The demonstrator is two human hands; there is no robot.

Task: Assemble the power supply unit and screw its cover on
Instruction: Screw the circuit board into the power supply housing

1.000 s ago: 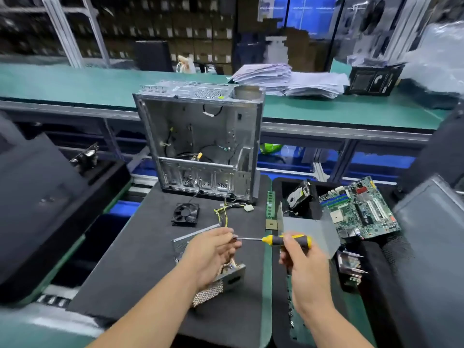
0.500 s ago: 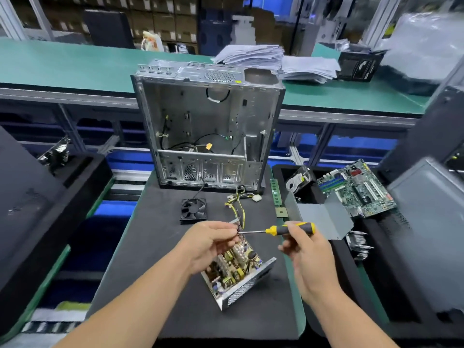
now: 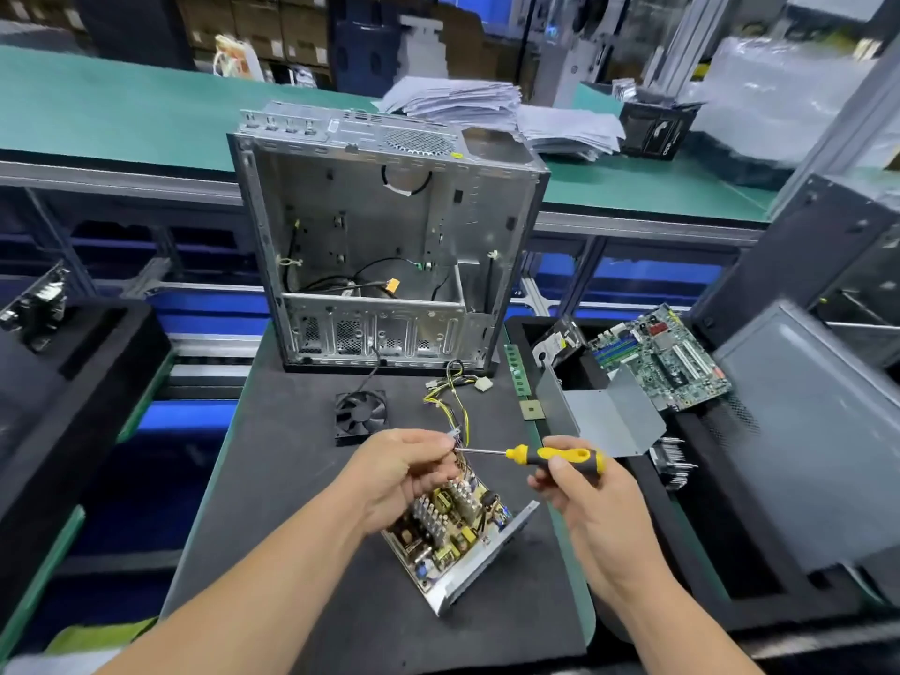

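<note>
Low centre of the frame, the open metal power supply unit with its bare circuit board sits tilted on the black foam counter. The left hand curls its fingers over the unit's upper corner — the right hand grips a yellow-and-black screwdriver, tip at the left fingertips.

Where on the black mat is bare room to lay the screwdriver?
Bare mat left of the fan, and the near strip below the power supply. Crowded between fan, cables and hands.

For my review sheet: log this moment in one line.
left hand: at screwdriver tip | right hand: grips screwdriver | PSU: open | cover: off
</note>
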